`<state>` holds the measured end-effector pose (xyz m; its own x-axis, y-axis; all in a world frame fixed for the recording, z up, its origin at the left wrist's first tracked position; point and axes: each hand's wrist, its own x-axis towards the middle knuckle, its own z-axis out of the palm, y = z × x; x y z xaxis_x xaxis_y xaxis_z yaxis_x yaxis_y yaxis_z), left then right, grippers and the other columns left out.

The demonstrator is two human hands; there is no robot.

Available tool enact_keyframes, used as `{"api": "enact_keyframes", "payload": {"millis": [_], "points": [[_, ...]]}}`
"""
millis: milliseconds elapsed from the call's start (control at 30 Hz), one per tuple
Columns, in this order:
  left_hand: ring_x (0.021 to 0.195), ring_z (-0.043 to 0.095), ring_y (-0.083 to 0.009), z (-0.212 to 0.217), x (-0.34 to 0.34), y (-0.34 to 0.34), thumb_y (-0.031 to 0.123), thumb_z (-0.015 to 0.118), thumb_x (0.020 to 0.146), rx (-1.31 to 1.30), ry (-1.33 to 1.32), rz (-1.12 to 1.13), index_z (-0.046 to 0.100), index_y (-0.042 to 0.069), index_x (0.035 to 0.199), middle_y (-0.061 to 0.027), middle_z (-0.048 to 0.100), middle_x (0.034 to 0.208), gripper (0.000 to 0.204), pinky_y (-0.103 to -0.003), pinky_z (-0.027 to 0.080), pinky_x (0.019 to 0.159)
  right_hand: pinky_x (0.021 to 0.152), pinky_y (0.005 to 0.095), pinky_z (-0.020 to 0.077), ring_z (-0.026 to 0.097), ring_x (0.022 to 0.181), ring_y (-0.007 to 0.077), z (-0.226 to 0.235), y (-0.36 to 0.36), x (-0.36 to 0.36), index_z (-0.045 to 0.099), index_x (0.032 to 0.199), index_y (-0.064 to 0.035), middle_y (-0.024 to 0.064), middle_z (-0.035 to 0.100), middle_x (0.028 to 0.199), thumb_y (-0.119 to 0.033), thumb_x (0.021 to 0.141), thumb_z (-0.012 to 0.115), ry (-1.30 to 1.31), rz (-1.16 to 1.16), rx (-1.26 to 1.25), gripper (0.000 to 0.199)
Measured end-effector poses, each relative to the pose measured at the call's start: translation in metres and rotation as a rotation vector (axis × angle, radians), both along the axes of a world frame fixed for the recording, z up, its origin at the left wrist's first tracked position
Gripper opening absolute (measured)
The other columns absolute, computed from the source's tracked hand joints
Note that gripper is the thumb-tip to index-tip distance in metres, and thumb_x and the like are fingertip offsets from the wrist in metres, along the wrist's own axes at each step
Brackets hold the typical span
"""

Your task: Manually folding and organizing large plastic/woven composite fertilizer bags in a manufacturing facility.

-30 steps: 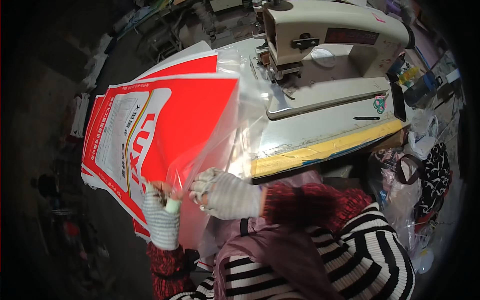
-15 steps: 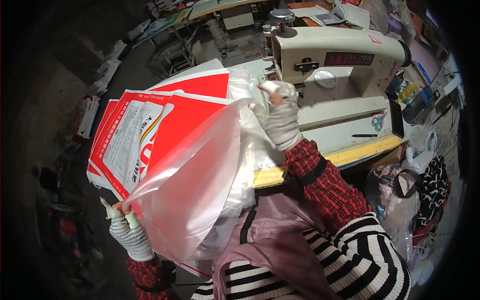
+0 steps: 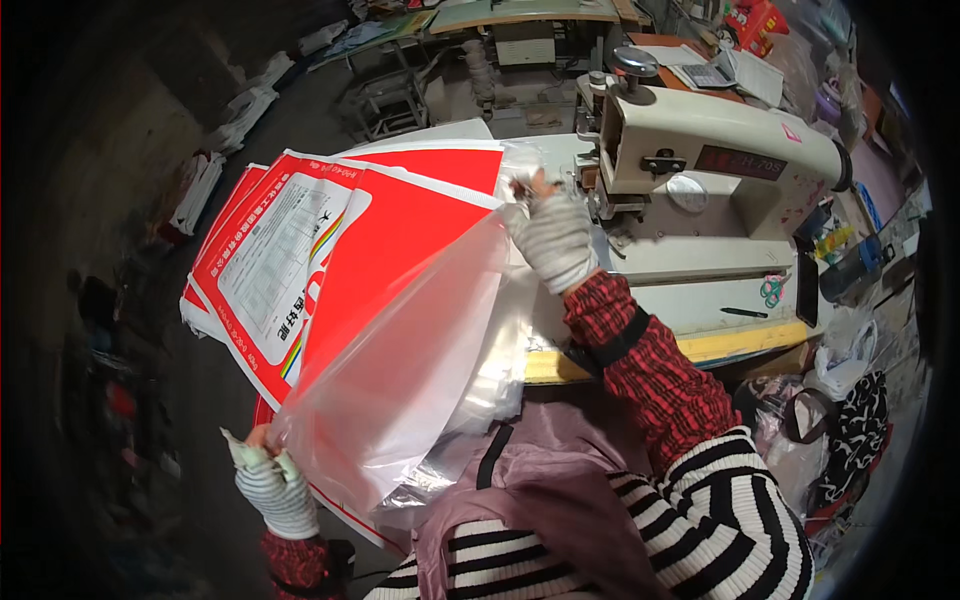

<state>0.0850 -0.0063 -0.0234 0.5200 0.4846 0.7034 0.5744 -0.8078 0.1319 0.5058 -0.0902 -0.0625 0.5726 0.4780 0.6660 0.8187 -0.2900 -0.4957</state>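
Note:
A fanned stack of red-and-white printed sacks (image 3: 400, 215) lies at the left of the sewing machine (image 3: 740, 140). A clear plastic liner (image 3: 390, 400) spreads over the front of the stack and hangs toward my lap. My left hand (image 3: 275, 490), in a pale knitted glove with bare fingertips, is closed on the liner's lower left edge. My right hand (image 3: 555, 235), gloved the same way, has its fingers curled at the liner's upper right corner, beside the sacks' top edge. Its fingertips are partly blurred.
Along the machine table's front edge runs a yellow strip (image 3: 700, 347). Scissors (image 3: 771, 290), a black pen (image 3: 744, 313) and a dark phone (image 3: 806, 288) lie on the right. Plastic bags (image 3: 775, 425) stand below. Farther back are a calculator (image 3: 708, 75) and another table (image 3: 520, 10).
My right hand has drawn left, away from the machine head, and its fingers have closed in at the liner's corner. My left hand keeps its hold. The whole view has shifted slightly.

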Motion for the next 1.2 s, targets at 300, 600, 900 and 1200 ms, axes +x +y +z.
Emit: {"api": "enact_keyframes", "payload": {"millis": [300, 600, 900, 1200], "points": [[0.086, 0.062, -0.0284, 0.053, -0.03, -0.022, -0.004, 0.055, 0.073, 0.184, 0.019, 0.338, 0.057, 0.0, 0.111, -0.0175, 0.06, 0.106, 0.038, -0.035, 0.049, 0.077, 0.077, 0.037, 0.0482, 0.062, 0.083, 0.0263, 0.033, 0.04, -0.028, 0.065, 0.083, -0.0127, 0.0091, 0.065, 0.081, -0.01, 0.078, 0.054, -0.387, 0.346, -0.429, 0.013], [0.058, 0.057, -0.0348, -0.1, 0.05, -0.006, 0.008, 0.056, 0.078, -0.033, 0.543, 0.282, 0.059, 0.002, 0.067, -0.0111, 0.06, 0.064, 0.012, -0.041, 0.047, 0.057, 0.067, 0.0387, 0.0481, 0.06, 0.077, 0.0306, -0.01, -0.042, -0.072, 0.063, 0.08, -0.0054, 0.0131, 0.061, 0.078, 0.001, 0.063, 0.062, -0.169, 0.4, -0.434, 0.018], [0.069, 0.06, -0.0241, -0.055, -0.075, 0.075, 0.014, 0.054, 0.083, -0.256, 0.258, 0.404, 0.062, -0.001, 0.086, -0.0119, 0.062, 0.078, 0.017, -0.037, 0.049, 0.063, 0.067, 0.0398, 0.0479, 0.059, 0.074, 0.0337, -0.054, -0.062, -0.098, 0.067, 0.094, -0.0098, 0.015, 0.061, 0.078, -0.001, 0.061, 0.06, -0.146, 0.544, -0.516, 0.036], [0.075, 0.053, -0.0111, 0.014, -0.066, 0.004, 0.03, 0.048, 0.096, -0.615, -1.109, -0.143, 0.06, 0.0, 0.095, -0.0012, 0.059, 0.084, 0.031, -0.027, 0.044, 0.071, 0.072, 0.0415, 0.0463, 0.057, 0.077, 0.0325, -0.051, -0.072, -0.098, 0.066, 0.09, -0.007, 0.0136, 0.057, 0.073, -0.002, 0.062, 0.056, -0.134, 0.451, -0.466, 0.03]]}}
